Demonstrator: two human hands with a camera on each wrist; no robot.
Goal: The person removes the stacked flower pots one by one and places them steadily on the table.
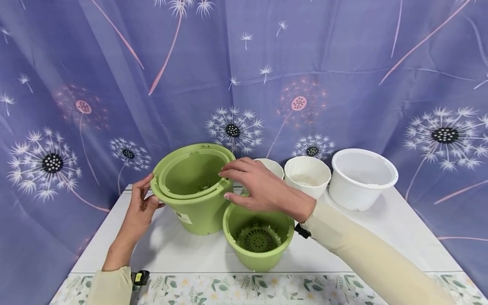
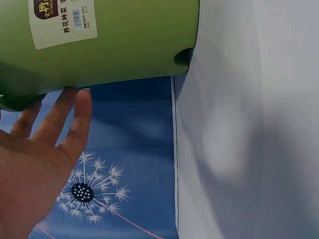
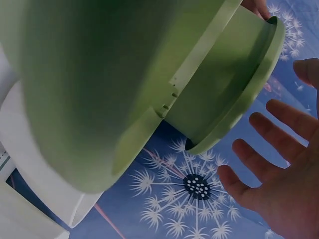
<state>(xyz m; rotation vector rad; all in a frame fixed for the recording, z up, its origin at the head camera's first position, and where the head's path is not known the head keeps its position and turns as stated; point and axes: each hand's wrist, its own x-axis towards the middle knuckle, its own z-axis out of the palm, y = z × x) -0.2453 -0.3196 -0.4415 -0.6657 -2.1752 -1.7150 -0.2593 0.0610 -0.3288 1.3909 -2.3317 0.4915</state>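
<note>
In the head view, a large green pot [image 1: 203,218] stands at the left with a slightly smaller green pot [image 1: 190,173] nested in it. My left hand [image 1: 139,212] touches the large pot at its left rim. The left wrist view shows extended fingers [image 2: 77,124] against the pot's side, below a label [image 2: 65,22]. My right hand [image 1: 259,184] hovers by the right rim, fingers spread. In the right wrist view, that hand [image 3: 279,169] is apart from the pots and holds nothing. A small green pot [image 1: 259,258] with a slotted bottom stands below it.
Two white scalloped pots, one [image 1: 306,167] in full view and one [image 1: 272,167] partly behind my right hand, stand at the back. A larger white round pot [image 1: 360,192] is at the right. Blue dandelion curtains [image 1: 259,55] enclose the white table [image 1: 324,250].
</note>
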